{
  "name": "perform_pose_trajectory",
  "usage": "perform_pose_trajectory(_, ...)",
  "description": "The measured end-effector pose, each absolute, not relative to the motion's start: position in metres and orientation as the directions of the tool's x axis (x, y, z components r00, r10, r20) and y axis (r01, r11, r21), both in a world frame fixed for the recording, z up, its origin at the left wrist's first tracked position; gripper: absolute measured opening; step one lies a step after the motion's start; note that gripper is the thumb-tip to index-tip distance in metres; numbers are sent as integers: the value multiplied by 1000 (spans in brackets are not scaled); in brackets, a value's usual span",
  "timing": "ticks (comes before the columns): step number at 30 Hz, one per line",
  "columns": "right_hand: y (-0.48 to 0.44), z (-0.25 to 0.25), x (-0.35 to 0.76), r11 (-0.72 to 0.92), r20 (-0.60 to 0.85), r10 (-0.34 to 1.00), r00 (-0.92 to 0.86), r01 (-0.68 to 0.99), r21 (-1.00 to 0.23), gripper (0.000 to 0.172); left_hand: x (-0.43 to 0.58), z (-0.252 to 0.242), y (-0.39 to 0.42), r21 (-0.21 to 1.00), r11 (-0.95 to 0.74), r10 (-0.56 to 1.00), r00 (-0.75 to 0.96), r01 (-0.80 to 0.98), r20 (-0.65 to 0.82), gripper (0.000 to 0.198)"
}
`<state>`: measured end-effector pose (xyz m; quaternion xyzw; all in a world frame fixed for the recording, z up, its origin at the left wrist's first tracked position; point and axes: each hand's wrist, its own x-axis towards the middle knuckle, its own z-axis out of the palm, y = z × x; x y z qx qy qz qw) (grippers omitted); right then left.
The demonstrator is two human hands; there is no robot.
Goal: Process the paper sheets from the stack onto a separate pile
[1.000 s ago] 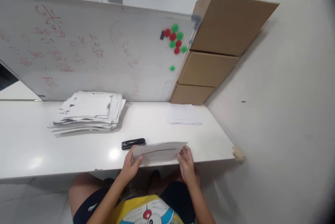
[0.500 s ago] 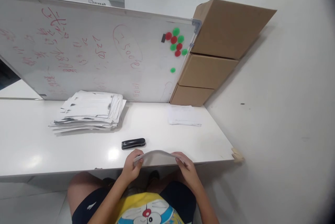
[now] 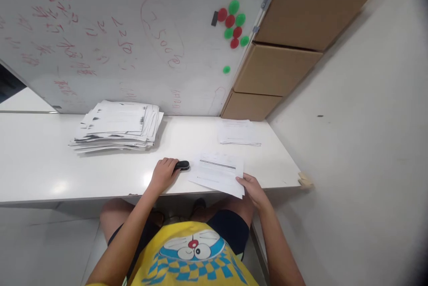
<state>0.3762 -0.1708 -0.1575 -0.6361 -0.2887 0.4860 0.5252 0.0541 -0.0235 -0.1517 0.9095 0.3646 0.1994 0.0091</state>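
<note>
Over the rear part of a black stapler (image 3: 183, 165) lies my left hand (image 3: 164, 173), its fingers wrapped round it on the white table (image 3: 40, 165). The stapler's front end points right, toward some printed sheets of paper (image 3: 219, 172). My right hand (image 3: 252, 188) pinches the right edge of these sheets, thumb on top and fingers beneath. The sheets lie partly on the table and jut over its front edge, slightly fanned at the lower corner.
A tall, uneven paper stack (image 3: 117, 118) stands at the back left. A thin pile of papers (image 3: 239, 132) lies at the back right. Behind the table leans a whiteboard (image 3: 133, 45) with red writing and magnets. Cardboard boxes (image 3: 277, 69) stand beside it, near the wall (image 3: 368, 143).
My left hand has let go of the paper and closed on the stapler. The sheets, earlier bent between both hands, now lie flatter at the table edge in my right hand. The view has shifted downward.
</note>
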Motion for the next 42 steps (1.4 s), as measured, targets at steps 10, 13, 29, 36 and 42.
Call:
perform_pose_trajectory(10, -171, -144, 381, -325, -327, 918, 224, -43, -945, 45, 52, -160, -19, 150, -734, 662, 648, 662, 377, 23)
perform_pose_trajectory(13, -166, -146, 375, -322, -310, 934, 179, 38, -946, 47, 53, -160, -19, 150, -736, 661, 654, 660, 369, 24)
perform_pose_trajectory(29, -153, -143, 356, -309, -304, 938, 168, 4, -951, 40, 49, -148, -22, 210, -794, 607, 720, 571, 337, 41)
perform_pose_trajectory(36, -150, -151, 354, -296, -288, 930, 228, -2, -955, 42, 53, -143, -19, 215, -808, 587, 780, 549, 216, 40)
perform_pose_trajectory(42, -153, -155, 349, -272, -266, 929, 256, -14, -962, 42, 47, -148, -19, 184, -825, 565, 768, 535, 303, 41)
